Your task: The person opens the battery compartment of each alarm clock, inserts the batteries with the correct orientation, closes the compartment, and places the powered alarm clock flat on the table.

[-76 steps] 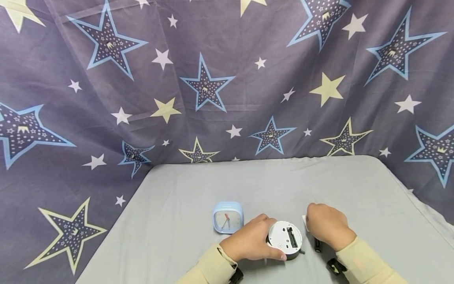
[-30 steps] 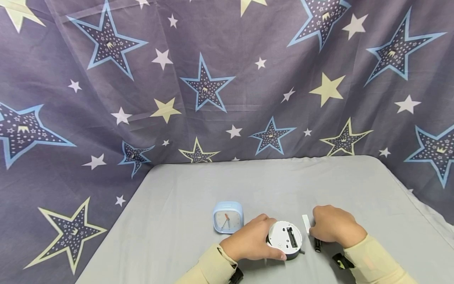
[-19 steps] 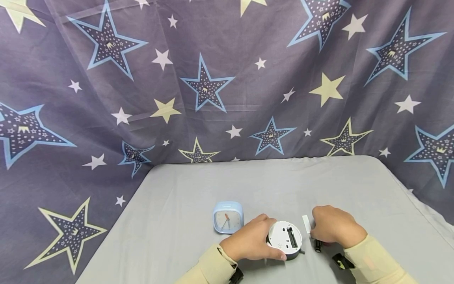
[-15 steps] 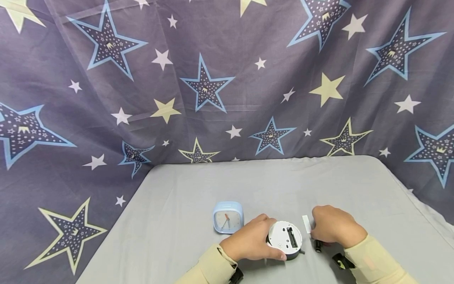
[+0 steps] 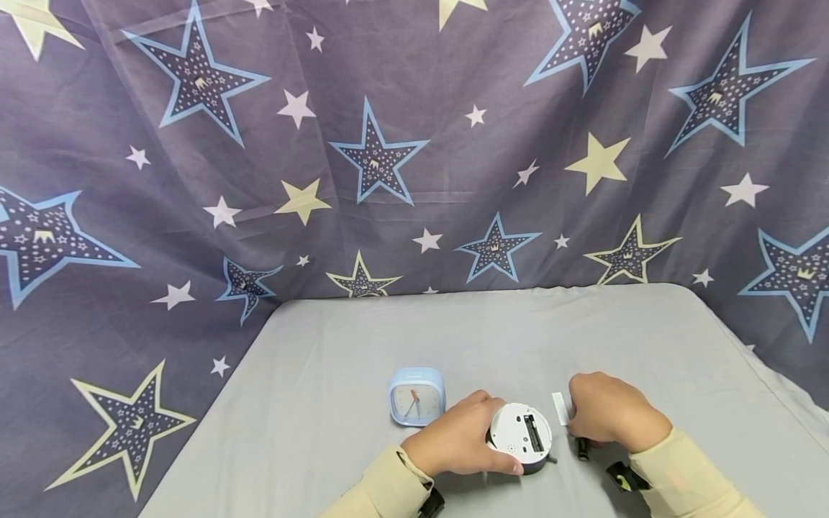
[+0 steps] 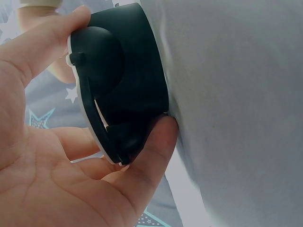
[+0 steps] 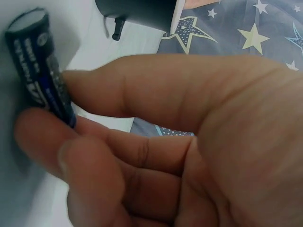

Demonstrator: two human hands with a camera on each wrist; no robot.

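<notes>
My left hand [image 5: 463,435] grips a round alarm clock [image 5: 516,436] by its sides, with its white back facing up. A dark battery slot [image 5: 534,433] shows uncovered in that back. In the left wrist view the clock's black body [image 6: 135,61] sits between thumb and fingers, its front edge against the cloth. To the right, my right hand [image 5: 612,410] pinches a dark cylindrical battery [image 5: 583,449] between thumb and fingertips, close over the cloth. The right wrist view shows printed lettering on the battery [image 7: 40,66]. A small white strip [image 5: 560,409] lies beside the right fingertips.
A light blue square alarm clock [image 5: 417,398] stands left of the left hand, face towards me. Grey cloth [image 5: 363,331] covers the table, and a star-patterned curtain [image 5: 414,165] hangs behind it and along both sides.
My right hand has shifted a little to the right, uncovering more of the white strip; the battery has turned slightly under its fingers. The left hand and its clock stay put.
</notes>
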